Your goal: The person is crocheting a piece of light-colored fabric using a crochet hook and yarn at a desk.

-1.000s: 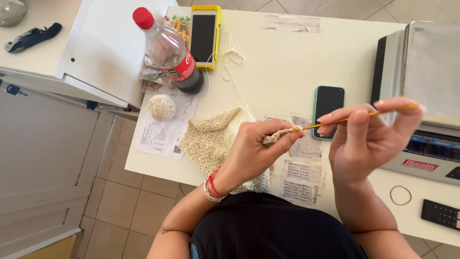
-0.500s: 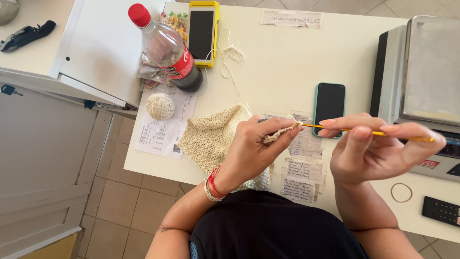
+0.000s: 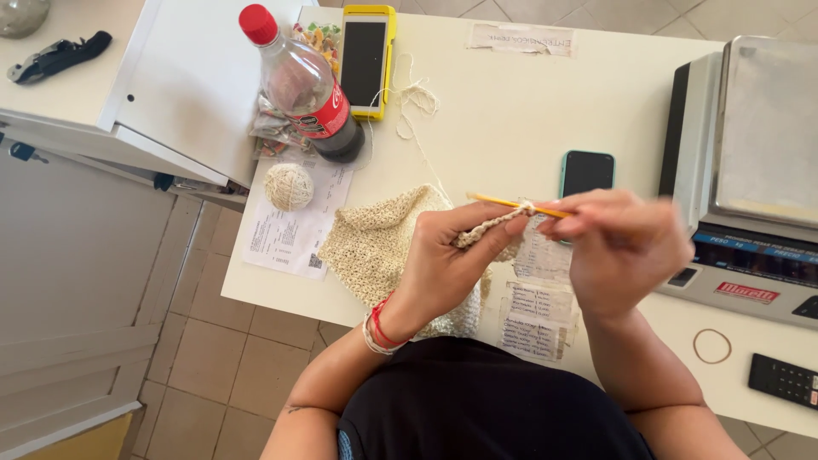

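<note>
Moved: right hand (image 3: 626, 247) has swung left, pushing the yellow crochet hook (image 3: 511, 204) through the strip's end.
Left hand (image 3: 452, 260): pinching the cream crocheted strip (image 3: 490, 228) above the table (image 3: 511, 111).
Handling: soft, light, floppy; hold beside the working loop.
Hidden: hook handle inside closed right fingers.

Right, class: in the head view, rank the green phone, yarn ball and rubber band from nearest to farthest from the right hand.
1. Green phone, just above the right hand.
2. Rubber band, lower right on the table.
3. Yarn ball, far left, past the left hand.
</note>
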